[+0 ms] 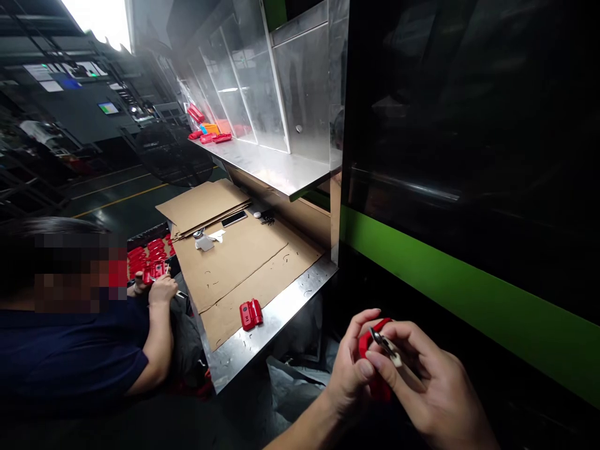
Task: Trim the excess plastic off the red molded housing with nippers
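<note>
My left hand (347, 369) is wrapped round a red plastic part (370, 342) low in the view, in front of the dark machine. My right hand (429, 384) pinches a small metal tool (385, 342) and presses its tip against the top of that red part. A second red plastic part (250, 314) lies on the cardboard (234, 262) that covers the steel table (281, 315), to the left of my hands.
A seated person in a dark blue shirt (70, 350) at left holds another red part (154, 272) over a bin of several red parts (145, 253). A steel shelf (272, 165) carries more red parts. A green-striped dark machine (469, 187) fills the right.
</note>
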Motion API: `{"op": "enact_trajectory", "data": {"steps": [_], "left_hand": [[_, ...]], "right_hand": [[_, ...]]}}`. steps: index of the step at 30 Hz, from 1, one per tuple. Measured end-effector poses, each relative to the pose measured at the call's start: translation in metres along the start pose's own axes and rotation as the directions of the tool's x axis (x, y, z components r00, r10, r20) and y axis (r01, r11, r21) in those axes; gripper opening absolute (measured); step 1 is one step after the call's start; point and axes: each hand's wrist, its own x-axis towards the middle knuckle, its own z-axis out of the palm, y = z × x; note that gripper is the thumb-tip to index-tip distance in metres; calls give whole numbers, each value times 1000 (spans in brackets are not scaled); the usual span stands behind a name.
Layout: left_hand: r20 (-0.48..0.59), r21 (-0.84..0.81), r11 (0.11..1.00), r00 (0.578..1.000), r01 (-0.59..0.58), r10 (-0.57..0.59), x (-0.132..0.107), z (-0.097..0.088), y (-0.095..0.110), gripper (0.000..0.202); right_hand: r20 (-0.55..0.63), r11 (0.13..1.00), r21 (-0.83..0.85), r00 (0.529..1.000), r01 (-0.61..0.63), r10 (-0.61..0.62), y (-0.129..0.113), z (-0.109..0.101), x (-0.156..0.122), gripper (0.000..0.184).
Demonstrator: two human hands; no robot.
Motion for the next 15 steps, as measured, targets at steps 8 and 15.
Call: {"op": "enact_trajectory", "data": {"steps": [8,15], "left_hand": [[27,30,999,1000,15,-15,1,-2,-6,97],[68,-226,973,996,-37,53,0,12,9,79]], "right_hand": [[108,1000,18,994,16,-18,17,-10,-7,17],[-193,842,-513,933,167,-303,36,-68,-5,17]]}}
